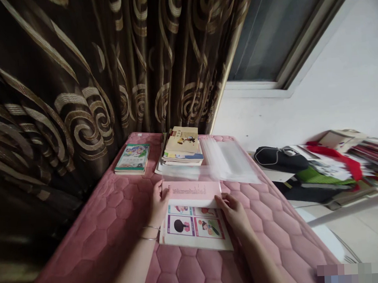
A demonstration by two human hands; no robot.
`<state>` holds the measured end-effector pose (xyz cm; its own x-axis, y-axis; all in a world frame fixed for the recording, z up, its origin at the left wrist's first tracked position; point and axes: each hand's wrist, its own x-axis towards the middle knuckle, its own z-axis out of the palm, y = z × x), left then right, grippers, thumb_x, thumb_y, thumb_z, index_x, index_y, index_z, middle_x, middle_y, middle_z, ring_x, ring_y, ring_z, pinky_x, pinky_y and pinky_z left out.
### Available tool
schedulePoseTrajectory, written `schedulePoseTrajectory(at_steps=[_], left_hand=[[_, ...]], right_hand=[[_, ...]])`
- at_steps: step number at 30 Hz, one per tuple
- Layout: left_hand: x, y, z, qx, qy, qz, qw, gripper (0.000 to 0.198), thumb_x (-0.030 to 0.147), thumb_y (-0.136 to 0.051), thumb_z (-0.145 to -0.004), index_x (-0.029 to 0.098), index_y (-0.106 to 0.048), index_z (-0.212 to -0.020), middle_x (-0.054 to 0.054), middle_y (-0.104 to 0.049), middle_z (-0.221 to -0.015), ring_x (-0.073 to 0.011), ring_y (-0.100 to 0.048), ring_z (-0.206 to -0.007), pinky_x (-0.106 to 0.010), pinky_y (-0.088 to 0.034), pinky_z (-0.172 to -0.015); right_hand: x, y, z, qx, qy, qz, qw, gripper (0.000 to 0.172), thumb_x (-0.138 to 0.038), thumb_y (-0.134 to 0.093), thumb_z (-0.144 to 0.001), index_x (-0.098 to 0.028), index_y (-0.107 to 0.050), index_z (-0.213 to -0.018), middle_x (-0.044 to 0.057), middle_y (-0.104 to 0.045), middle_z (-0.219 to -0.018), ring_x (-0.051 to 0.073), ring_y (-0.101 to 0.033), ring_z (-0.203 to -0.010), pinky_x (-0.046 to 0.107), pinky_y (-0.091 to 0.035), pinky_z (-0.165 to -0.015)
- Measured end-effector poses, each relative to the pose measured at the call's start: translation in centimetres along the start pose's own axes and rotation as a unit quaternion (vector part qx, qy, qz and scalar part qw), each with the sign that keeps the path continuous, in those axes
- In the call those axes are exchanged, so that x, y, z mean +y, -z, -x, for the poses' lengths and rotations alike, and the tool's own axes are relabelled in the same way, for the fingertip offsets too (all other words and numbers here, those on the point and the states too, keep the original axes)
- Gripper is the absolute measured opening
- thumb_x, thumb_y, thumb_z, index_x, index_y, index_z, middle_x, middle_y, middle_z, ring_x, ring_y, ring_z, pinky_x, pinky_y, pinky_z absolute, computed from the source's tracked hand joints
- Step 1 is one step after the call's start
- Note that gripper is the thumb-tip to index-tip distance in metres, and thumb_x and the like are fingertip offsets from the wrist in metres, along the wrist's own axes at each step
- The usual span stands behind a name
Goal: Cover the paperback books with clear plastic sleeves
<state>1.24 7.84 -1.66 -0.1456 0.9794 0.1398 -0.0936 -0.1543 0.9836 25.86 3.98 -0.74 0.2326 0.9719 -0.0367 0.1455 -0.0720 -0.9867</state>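
Note:
A book (199,242) with colourful picture panels lies on the pink quilted surface in front of me. Its pink printed cover (191,190) is lifted, and a clear plastic book cover (190,173) reaches past its far edge. My left hand (160,200) grips the left side of the pink cover, thumb on top. At the lower right corner of that cover, my right hand (232,209) pinches the edge between thumb and fingers. How far the plastic wraps round the book is hard to make out.
Behind the book stands a stack of books (183,144), with a green-edged book (133,158) to its left. Clear plastic sheets (229,160) lie to the right. A patterned curtain (141,68) borders the back left. Beyond the right edge sit a black case (280,158) and papers.

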Motion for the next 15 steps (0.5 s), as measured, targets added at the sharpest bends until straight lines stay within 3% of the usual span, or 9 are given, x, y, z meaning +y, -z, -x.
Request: schedulePoseTrajectory(at_steps=[4, 10, 15], left_hand=[[0.5, 0.4, 0.1, -0.038, 0.006, 0.018, 0.999, 0.044, 0.036, -0.065, -0.077, 0.018, -0.053, -0.116, -0.01, -0.064, -0.114, -0.0222, -0.06, -0.105, -0.033, -0.046, -0.09], [0.2, -0.1, -0.1, -0.011, -0.006, 0.003, 1.0, 0.039, 0.031, -0.063, -0.078, 0.016, -0.055, -0.112, -0.011, -0.067, -0.107, -0.0214, -0.062, -0.099, -0.033, -0.047, -0.088], [-0.5, -0.3, -0.4, 0.008, -0.007, -0.026, 1.0, 0.036, 0.029, -0.063, -0.078, 0.015, -0.057, -0.11, -0.011, -0.067, -0.108, -0.0215, -0.062, -0.101, -0.032, -0.046, -0.089]], right_hand=[[-0.3, 0.0, 0.2, -0.003, -0.019, -0.045, 0.999, 0.041, -0.059, -0.065, -0.069, -0.019, -0.058, -0.074, 0.003, -0.066, -0.065, 0.02, -0.06, -0.059, 0.027, -0.043, -0.05], [-0.3, 0.0, 0.2, -0.016, -0.022, -0.06, 0.998, 0.042, -0.06, -0.064, -0.069, -0.019, -0.059, -0.075, 0.005, -0.068, -0.069, 0.022, -0.062, -0.062, 0.028, -0.046, -0.053], [0.4, -0.1, -0.3, 0.02, 0.005, 0.015, 1.0, 0.047, -0.063, -0.061, -0.069, -0.017, -0.061, -0.074, 0.005, -0.066, -0.065, 0.019, -0.058, -0.058, 0.026, -0.042, -0.05]])
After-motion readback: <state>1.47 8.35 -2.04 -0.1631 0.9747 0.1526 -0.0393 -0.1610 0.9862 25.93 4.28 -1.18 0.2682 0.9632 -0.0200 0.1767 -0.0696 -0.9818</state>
